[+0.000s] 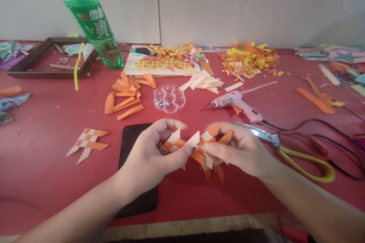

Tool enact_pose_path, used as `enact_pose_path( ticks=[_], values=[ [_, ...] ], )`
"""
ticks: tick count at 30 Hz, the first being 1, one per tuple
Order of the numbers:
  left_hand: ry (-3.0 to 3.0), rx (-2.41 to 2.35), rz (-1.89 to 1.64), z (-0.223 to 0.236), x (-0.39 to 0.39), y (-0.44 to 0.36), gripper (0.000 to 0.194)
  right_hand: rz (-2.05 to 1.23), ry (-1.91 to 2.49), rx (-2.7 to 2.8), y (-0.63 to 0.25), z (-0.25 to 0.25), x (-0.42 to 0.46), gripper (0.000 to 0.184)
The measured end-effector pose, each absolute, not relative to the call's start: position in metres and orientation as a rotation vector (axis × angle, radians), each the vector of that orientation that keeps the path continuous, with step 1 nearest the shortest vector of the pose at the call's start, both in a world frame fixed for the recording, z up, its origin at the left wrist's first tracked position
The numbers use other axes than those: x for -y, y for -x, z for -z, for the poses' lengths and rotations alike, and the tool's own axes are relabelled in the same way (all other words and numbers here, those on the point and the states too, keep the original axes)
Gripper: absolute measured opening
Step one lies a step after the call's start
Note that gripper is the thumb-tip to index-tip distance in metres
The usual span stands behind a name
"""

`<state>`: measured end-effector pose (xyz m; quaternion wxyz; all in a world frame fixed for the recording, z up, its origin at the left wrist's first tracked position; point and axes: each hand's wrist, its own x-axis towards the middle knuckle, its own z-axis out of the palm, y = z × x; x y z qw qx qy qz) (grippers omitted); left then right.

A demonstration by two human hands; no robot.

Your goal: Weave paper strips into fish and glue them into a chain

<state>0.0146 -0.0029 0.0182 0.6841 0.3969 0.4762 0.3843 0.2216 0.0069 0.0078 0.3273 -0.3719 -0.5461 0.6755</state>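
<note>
Here, the left hand (pixel 155 152) and right hand (pixel 243 149) pinch woven orange-and-white paper pieces (pixel 203 140) in a thumb-and-fingers grip.

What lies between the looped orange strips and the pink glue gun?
In the head view, a clear flower-shaped tray lies there, with cream paper strips farther back, to its right.

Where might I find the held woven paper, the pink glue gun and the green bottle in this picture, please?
Held woven paper (pixel 203 143): head view, on its orange-and-cream checkered part.
Pink glue gun (pixel 237 101): head view, where barrel meets handle.
Green bottle (pixel 90 22): head view, on its label.
</note>
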Motion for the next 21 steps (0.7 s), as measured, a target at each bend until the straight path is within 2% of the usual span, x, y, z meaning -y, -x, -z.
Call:
enact_pose_path(
  ticks=[4,7,12,14,16,19,21],
  values=[
    [-0.906,-1.074,-0.863,-0.016,0.0,-0.013,0.028,-1.684,0.967,1.421,-0.221,-0.007,-0.007,0.009],
    [-0.914,-1.045,-0.909,-0.011,-0.003,-0.013,0.032,-1.428,1.006,1.468,-0.22,-0.002,-0.009,0.007],
    [-0.75,-0.992,-1.19,-0.005,-0.007,-0.015,0.033,-0.574,1.01,1.728,-0.226,0.001,-0.013,0.017],
    [-0.651,-0.903,-1.17,-0.006,-0.008,-0.015,0.035,-0.192,0.9,1.91,-0.231,-0.002,-0.012,0.024],
    [-0.616,-0.84,-1.101,-0.007,-0.009,-0.015,0.038,0.041,0.795,2.026,-0.235,-0.005,-0.011,0.029],
    [-0.665,-0.872,-1.037,-0.007,-0.007,-0.014,0.035,0.129,0.736,2.108,-0.236,-0.005,-0.01,0.03],
    [-0.687,-0.903,-1.022,-0.006,-0.006,-0.014,0.04,0.078,0.774,2.138,-0.233,-0.003,-0.01,0.036]
  ],
)
